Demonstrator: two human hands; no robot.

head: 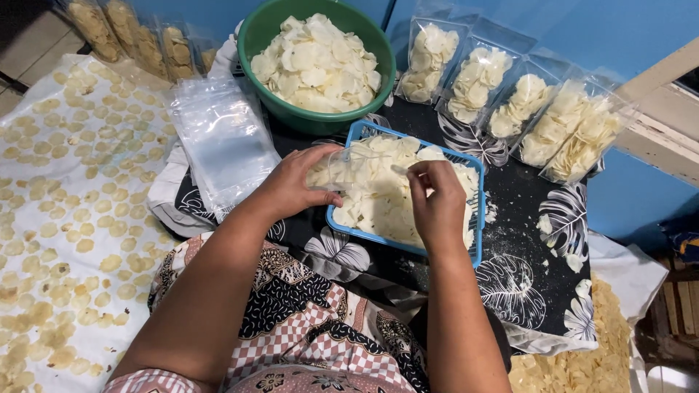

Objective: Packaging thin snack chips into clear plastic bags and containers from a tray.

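A: The left hand [295, 185] has its fingers curled round a clear bag [342, 169], holding it by the mouth over the near-left corner of the blue basket [477, 218].

B: And the right hand [437, 204]?

A: Closed in a pinch, thumb against fingertips, just at the bag's open end. Something pale sits in the pinch (a chip, most likely, but it is too small to be sure). The hand hovers over the middle of the basket.

B: What's in the basket?

A: Thin white chips [386, 200], heaped loose. The bag already holds a few of them.

B: Around it?

A: Just behind the basket, touching or nearly so, a green bowl [266, 44] piled with the same white chips. To the right of the bowl, a row of filled bags [524, 109] leans along the blue wall [619, 189], five of them, side by side. Left of the bowl lies a stack of empty clear bags [218, 135], flat on the cloth.

B: What cloth?

A: Black, with white leaf prints [510, 284]; it lies under the basket and bowl. Farther left, a white sheet [131, 276] is spread with small yellowish rounds [51, 211] in loose rows, well apart from the hands. More filled bags [138, 40] stand at the top left.
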